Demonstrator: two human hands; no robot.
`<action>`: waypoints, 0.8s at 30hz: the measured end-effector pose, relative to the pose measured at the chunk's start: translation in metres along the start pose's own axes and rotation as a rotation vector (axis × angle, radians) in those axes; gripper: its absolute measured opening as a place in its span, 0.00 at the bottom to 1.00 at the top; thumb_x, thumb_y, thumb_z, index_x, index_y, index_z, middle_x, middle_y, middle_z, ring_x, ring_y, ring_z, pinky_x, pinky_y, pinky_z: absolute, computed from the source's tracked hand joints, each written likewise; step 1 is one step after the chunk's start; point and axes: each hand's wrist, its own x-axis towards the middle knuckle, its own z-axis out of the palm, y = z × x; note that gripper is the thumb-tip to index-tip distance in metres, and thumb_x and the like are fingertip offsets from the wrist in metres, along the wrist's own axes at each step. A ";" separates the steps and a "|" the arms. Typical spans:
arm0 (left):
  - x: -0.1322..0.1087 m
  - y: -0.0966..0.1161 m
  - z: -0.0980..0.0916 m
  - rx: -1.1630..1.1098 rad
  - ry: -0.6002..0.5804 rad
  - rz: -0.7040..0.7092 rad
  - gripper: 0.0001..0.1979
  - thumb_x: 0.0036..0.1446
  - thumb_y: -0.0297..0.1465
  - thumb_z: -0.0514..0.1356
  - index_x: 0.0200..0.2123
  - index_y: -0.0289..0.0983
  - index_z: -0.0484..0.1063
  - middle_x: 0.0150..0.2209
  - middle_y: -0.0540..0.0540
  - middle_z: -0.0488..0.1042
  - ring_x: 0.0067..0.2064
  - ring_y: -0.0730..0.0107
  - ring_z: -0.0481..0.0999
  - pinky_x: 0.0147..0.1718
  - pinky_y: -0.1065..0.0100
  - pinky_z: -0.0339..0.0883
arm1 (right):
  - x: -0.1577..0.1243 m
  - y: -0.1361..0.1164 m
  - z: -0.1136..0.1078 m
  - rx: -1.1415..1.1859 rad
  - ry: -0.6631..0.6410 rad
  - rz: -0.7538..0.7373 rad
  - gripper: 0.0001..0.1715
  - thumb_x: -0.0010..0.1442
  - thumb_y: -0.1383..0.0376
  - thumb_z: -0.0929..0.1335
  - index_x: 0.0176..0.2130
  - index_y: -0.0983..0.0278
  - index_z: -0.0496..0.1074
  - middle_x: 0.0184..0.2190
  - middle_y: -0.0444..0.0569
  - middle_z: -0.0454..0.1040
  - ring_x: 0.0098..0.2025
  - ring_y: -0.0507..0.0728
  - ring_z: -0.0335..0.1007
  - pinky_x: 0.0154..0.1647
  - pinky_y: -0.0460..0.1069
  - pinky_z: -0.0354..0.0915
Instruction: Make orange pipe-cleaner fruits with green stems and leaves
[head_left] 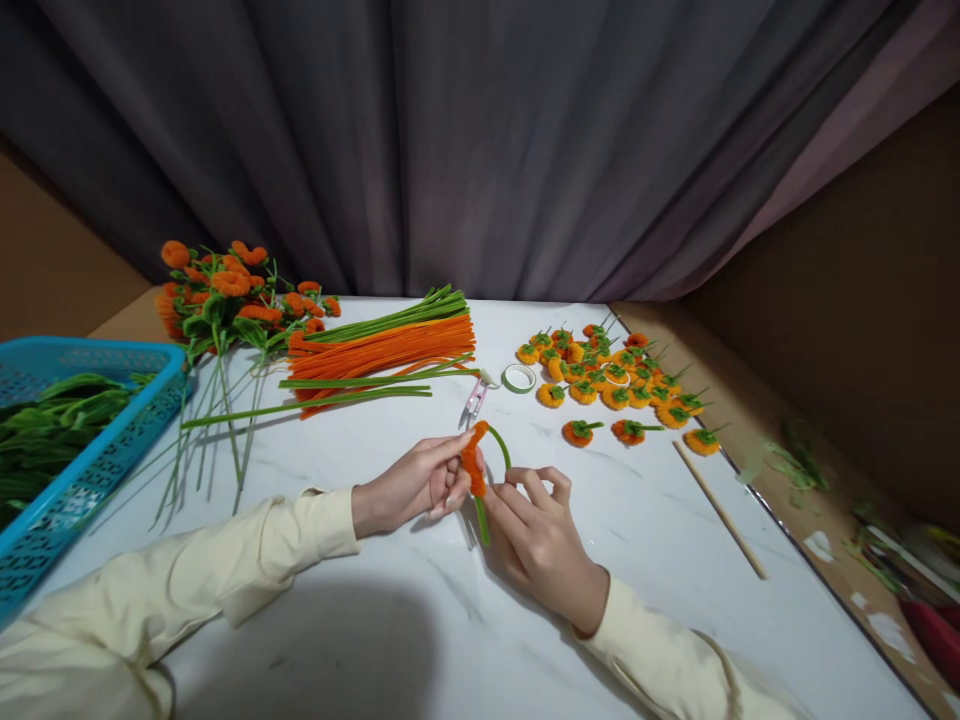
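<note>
The white marble-look surface [420, 620] is pretty loaded. There's a blue basket [112, 440] at the left edge, a fat bundle of pipe cleaners [382, 350] at the back, and a spread of finished orange rounds [615, 375] off to the right. Both hands meet front and middle, low over the surface. The left hand [409, 485] is pinched closed on the orange coil [473, 462]. The right hand [540, 540] has its fingers curled round the green stem [501, 445], which arcs over the coil's top. Looks like a wrapping step to me, so I'd pinch firmly right at the coil and pull the green snug, each turn touching the last. The snips [474, 400] and tape roll [519, 378] sit just behind.
</note>
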 end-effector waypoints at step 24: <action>-0.001 -0.003 -0.002 0.027 -0.054 -0.012 0.17 0.59 0.44 0.54 0.30 0.34 0.64 0.14 0.56 0.62 0.12 0.82 0.58 0.10 0.80 0.49 | 0.002 -0.001 -0.005 0.062 0.022 -0.011 0.10 0.57 0.76 0.60 0.32 0.69 0.69 0.23 0.47 0.67 0.36 0.56 0.60 0.37 0.53 0.51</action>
